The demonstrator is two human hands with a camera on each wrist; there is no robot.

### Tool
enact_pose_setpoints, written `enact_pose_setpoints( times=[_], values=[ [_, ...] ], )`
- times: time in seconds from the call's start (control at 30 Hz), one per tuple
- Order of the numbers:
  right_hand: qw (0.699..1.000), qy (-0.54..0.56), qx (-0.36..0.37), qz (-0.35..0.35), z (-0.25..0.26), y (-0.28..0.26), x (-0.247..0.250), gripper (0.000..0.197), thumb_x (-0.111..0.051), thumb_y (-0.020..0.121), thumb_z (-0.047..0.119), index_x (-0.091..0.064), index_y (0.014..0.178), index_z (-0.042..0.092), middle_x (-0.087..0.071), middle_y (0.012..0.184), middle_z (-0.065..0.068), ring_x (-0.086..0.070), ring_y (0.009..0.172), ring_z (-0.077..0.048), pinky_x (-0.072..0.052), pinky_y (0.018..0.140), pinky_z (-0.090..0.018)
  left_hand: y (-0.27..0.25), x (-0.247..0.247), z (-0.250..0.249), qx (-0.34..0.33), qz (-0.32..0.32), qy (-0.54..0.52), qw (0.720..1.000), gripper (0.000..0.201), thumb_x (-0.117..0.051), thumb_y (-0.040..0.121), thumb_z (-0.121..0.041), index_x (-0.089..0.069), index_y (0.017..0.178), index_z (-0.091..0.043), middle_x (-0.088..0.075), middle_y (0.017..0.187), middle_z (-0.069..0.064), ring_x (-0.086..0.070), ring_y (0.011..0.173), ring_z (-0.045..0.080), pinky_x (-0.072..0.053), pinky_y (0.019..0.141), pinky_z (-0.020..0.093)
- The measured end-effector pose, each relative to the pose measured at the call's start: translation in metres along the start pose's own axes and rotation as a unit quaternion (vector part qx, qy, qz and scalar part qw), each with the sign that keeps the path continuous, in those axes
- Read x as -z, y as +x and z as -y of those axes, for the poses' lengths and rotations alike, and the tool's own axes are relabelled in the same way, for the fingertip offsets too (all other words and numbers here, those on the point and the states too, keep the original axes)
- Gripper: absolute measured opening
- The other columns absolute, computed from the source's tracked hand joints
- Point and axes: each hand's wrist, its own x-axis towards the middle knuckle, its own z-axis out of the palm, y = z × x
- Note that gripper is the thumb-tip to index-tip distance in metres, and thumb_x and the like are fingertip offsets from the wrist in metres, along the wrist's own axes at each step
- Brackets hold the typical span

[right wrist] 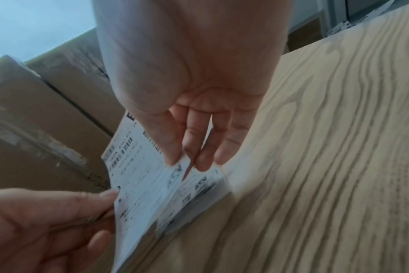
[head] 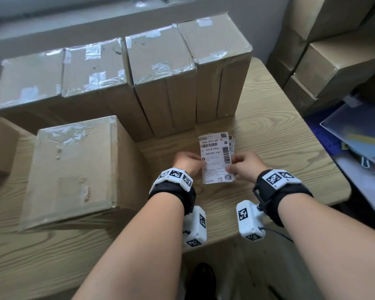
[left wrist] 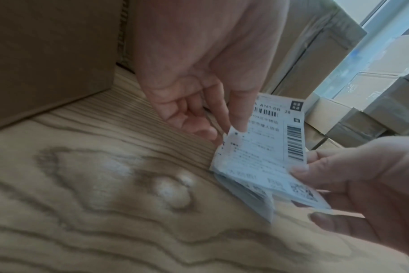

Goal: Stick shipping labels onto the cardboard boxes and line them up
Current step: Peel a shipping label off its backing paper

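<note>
A white shipping label (head: 215,155) with barcodes is held over the wooden table (head: 268,135), above a small stack of labels (left wrist: 247,195). My left hand (head: 189,162) pinches the label's left edge (left wrist: 231,133). My right hand (head: 241,167) pinches its right edge, thumb on top (right wrist: 173,158). Several taped cardboard boxes (head: 160,68) stand in a row at the back. One more cardboard box (head: 74,169) lies nearer, left of my hands. None of their visible faces carries a label.
More brown boxes (head: 333,50) are stacked at the right beyond the table edge. A blue crate and a clear plastic sheet (head: 359,148) sit low on the right. Bare tabletop lies right of the labels and in front of the near box.
</note>
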Motion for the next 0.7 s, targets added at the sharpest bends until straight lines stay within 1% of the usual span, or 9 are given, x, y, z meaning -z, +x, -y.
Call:
enact_pose_setpoints(
  times=[0.07, 0.17, 0.27, 0.33, 0.4, 0.47, 0.53, 0.63, 0.7],
  values=[
    [1.0, 0.006, -0.002, 0.015, 0.004, -0.006, 0.002, 0.007, -0.069, 0.082, 0.006, -0.064, 0.082, 0.011, -0.072, 0.101, -0.01, -0.064, 0.079, -0.018, -0.053, 0.061, -0.024, -0.004, 0.001, -0.001, 0.0, 0.026, 0.019, 0.999, 0.017, -0.071, 0.084, -0.011, -0.059, 0.073, -0.017, -0.071, 0.094, 0.005, -0.065, 0.076, 0.016, -0.055, 0.068, 0.025],
    [1.0, 0.017, 0.006, 0.014, 0.012, -0.013, 0.004, 0.02, -0.074, 0.081, 0.015, -0.064, 0.098, 0.013, -0.069, 0.095, -0.004, -0.062, 0.074, -0.015, -0.048, 0.058, -0.023, -0.014, 0.009, -0.003, -0.016, 0.027, 0.054, 0.998, 0.016, -0.068, 0.088, -0.014, -0.058, 0.075, -0.016, -0.069, 0.093, 0.003, -0.055, 0.058, 0.006, -0.044, 0.047, 0.016],
    [0.997, 0.041, 0.046, -0.037, 0.027, -0.021, 0.01, 0.023, -0.075, 0.081, 0.022, -0.065, 0.1, 0.017, -0.061, 0.076, 0.007, -0.053, 0.062, -0.007, -0.037, 0.053, -0.02, -0.027, 0.019, -0.01, -0.027, 0.022, 0.071, 0.997, 0.008, -0.07, 0.086, -0.018, -0.063, 0.088, -0.016, -0.072, 0.105, 0.007, -0.058, 0.062, 0.006, -0.044, 0.056, 0.02],
    [0.994, 0.059, 0.073, -0.06, 0.042, -0.029, 0.015, 0.019, -0.074, 0.082, 0.02, -0.066, 0.099, 0.017, -0.059, 0.07, 0.007, -0.049, 0.056, -0.006, -0.034, 0.047, -0.017, -0.038, 0.027, -0.016, -0.033, 0.018, 0.075, 0.996, 0.011, -0.073, 0.083, -0.021, -0.064, 0.089, -0.017, -0.072, 0.106, 0.008, -0.054, 0.057, 0.006, -0.045, 0.058, 0.021],
    [0.99, 0.075, 0.092, -0.075, 0.059, -0.039, 0.019, 0.012, -0.072, 0.084, 0.016, -0.067, 0.094, 0.014, -0.061, 0.067, 0.002, -0.05, 0.052, -0.011, -0.034, 0.036, -0.014, -0.049, 0.035, -0.026, -0.042, 0.016, 0.071, 0.996, 0.013, -0.075, 0.081, -0.022, -0.065, 0.089, -0.017, -0.072, 0.105, 0.007, -0.054, 0.058, 0.006, -0.046, 0.061, 0.023],
    [0.987, 0.08, 0.108, -0.092, 0.075, -0.048, 0.024, 0.008, -0.071, 0.084, 0.015, -0.07, 0.091, 0.012, -0.061, 0.062, -0.001, -0.051, 0.05, -0.013, -0.033, 0.032, -0.012, -0.062, 0.044, -0.037, -0.057, 0.008, 0.063, 0.996, 0.014, -0.076, 0.081, -0.022, -0.067, 0.09, -0.018, -0.072, 0.105, 0.007, -0.065, 0.077, 0.009, -0.047, 0.065, 0.025],
    [0.984, 0.073, 0.125, -0.102, 0.093, -0.062, 0.028, 0.004, -0.071, 0.084, 0.016, -0.071, 0.086, 0.013, -0.06, 0.058, -0.001, -0.053, 0.05, -0.012, -0.038, 0.038, -0.017, -0.076, 0.057, -0.05, -0.085, -0.005, 0.052, 0.995, 0.014, -0.076, 0.081, -0.021, -0.068, 0.092, -0.019, -0.072, 0.104, 0.006, -0.067, 0.096, 0.017, -0.048, 0.07, 0.026],
    [0.981, 0.062, 0.157, -0.093, 0.12, -0.083, 0.035, 0.004, -0.074, 0.082, 0.016, -0.071, 0.081, 0.014, -0.067, 0.065, -0.002, -0.059, 0.054, -0.013, -0.047, 0.053, -0.026, -0.098, 0.079, -0.073, -0.15, -0.061, 0.016, 0.987, 0.011, -0.075, 0.08, -0.023, -0.067, 0.087, -0.019, -0.07, 0.094, 0.003, -0.067, 0.09, 0.019, -0.049, 0.071, 0.025],
    [0.98, 0.046, 0.177, -0.082, 0.136, -0.099, 0.037, 0.004, -0.075, 0.08, 0.016, -0.073, 0.082, 0.014, -0.071, 0.075, -0.004, -0.065, 0.062, -0.015, -0.051, 0.057, -0.027, -0.11, 0.096, -0.086, -0.19, -0.11, 0.006, 0.976, 0.02, -0.073, 0.081, -0.03, -0.071, 0.096, -0.017, -0.068, 0.095, -0.001, -0.066, 0.094, 0.017, -0.05, 0.076, 0.025]
  ],
)
